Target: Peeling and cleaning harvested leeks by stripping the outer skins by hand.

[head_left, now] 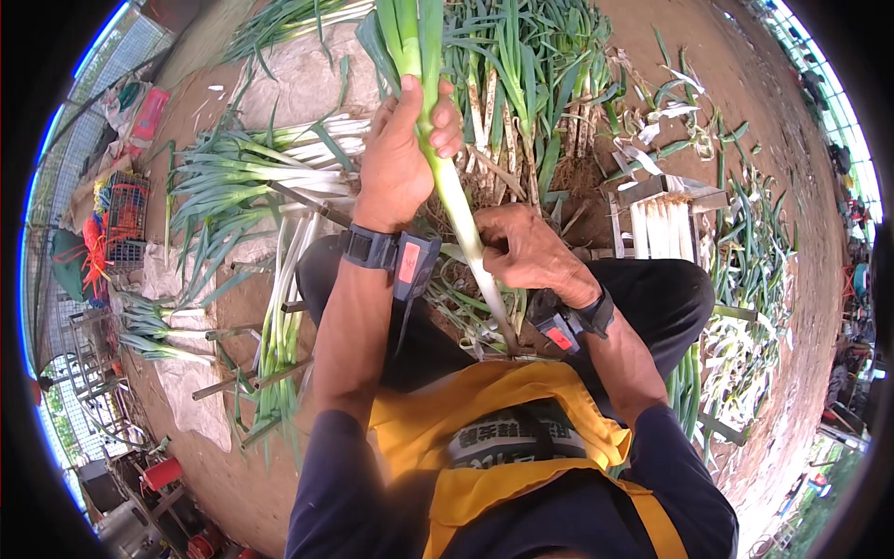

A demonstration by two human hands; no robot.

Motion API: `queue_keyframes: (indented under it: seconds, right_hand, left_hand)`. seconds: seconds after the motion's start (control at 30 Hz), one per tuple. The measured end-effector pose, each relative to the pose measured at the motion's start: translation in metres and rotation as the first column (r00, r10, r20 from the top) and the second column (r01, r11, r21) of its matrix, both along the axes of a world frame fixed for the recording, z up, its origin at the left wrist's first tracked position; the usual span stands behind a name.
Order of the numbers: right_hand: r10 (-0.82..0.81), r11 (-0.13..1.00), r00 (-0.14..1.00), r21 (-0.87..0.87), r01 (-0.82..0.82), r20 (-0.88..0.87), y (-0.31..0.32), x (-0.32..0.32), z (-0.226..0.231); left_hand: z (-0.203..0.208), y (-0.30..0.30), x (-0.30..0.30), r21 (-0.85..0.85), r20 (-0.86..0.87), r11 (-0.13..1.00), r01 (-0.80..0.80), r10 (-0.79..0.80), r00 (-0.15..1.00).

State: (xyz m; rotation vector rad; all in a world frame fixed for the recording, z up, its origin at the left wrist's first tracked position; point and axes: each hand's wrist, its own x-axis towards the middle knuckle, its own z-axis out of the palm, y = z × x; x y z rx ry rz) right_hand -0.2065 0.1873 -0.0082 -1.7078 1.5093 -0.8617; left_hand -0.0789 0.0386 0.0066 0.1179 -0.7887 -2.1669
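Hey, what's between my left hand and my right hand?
In the head view, the pale stalk of the leek runs between your left hand and right hand, slanting down rightward.

Farm shed (54,191): earth floor (251,489), leeks (219,163)

bare brown earth floor (237,475) spreading wide, pale grey mesh wall (56,186) bending along the left edge, bright white gridded panels (843,121) at upper right, daylight glowing at both sides, dark wire crate (128,210) standing near the left wall, red cylindrical object (163,473) at lower left
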Motion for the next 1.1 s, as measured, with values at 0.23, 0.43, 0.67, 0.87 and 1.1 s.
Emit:
queue_keyframes:
  seconds: [0.23, 0.43, 0.67, 0.87, 1.1]
  right_hand:
    - [-0.209, 0.968, 0.821, 0.234, 0.096, 0.531, 0.02, -0.007, -0.033]
    - [-0.146, 0.975, 0.807, 0.222, 0.019, 0.572, 0.017, 0.003, -0.032]
    - [-0.345, 0.789, 0.544, 0.55, -0.273, 0.765, 0.014, 0.023, -0.051]
    - [-0.549, 0.827, 0.045, 0.551, -0.115, 0.834, 0.011, 0.016, -0.055]
    - [-0.556, 0.81, -0.314, 0.586, 0.001, 0.77, 0.029, -0.003, -0.08]
  left_hand:
    - [0.001, -0.003, -0.003, 0.065, -0.107, 0.986, 0.155, -0.148, 0.983]
    - [0.001, -0.001, 0.003, 0.077, -0.151, 0.984, 0.158, -0.145, 0.978]
    - [0.0, 0.004, 0.007, 0.081, -0.229, 0.964, 0.254, -0.23, 0.946]
    - [0.009, -0.005, 0.007, -0.01, -0.184, 0.989, 0.149, -0.148, 0.972]
    - [0.008, -0.028, 0.031, 0.01, -0.292, 0.995, 0.103, -0.096, 0.952]
